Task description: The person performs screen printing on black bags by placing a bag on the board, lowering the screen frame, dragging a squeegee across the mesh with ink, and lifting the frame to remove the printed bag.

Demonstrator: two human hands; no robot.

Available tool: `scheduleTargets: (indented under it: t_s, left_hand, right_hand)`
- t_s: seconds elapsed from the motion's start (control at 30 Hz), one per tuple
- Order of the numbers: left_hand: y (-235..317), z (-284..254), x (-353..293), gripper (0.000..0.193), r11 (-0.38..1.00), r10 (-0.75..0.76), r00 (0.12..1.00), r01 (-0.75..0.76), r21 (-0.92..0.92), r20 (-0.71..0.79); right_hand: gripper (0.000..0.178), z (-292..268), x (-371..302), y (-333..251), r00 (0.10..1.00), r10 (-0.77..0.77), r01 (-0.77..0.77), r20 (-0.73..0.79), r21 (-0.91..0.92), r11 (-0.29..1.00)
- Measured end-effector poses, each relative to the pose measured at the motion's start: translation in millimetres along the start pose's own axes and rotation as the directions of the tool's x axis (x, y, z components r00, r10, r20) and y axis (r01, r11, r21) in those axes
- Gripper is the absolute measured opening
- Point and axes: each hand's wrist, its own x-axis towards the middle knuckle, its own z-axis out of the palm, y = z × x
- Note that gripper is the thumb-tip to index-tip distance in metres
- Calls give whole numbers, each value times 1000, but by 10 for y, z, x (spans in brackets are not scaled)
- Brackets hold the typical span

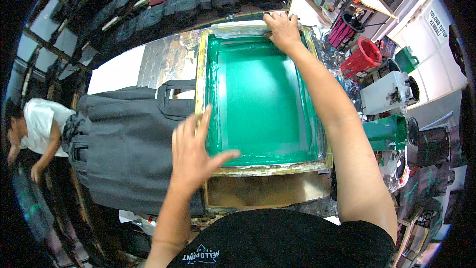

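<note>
A screen printing frame [270, 170] lies in front of me, its mesh [263, 104] covered with green ink that is thicker along the edges. At its far end, my right hand [284, 31] has its fingers curled over a pale squeegee [238, 29]. My left hand [192, 151] is open with fingers spread, over the frame's near left side; it holds nothing, and I cannot tell whether it touches the rim. Beside it to the left lies a pile of black cloth bags [131, 144], with a handle loop showing near the frame.
Red [363, 58], pink-and-black [345, 31], white [386, 92] and green [384, 134] containers line the right side. Racks of dark bags [208, 2] stand at the back. A person in a white shirt [47, 124] is at the far left.
</note>
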Motion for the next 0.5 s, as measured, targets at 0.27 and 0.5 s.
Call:
scheduleTargets:
  t_s: [0.27,0.5]
  left_hand:
    - [-574,802,2859,80,893,440,727,-290,346,-528]
    - [-767,1370,3144,77,940,198,959,-126,317,-205]
  right_hand:
    - [69,42,9,27,999,-28,26,17,63,998]
    - [67,-54,-41,21,995,-56,51,87,60,997]
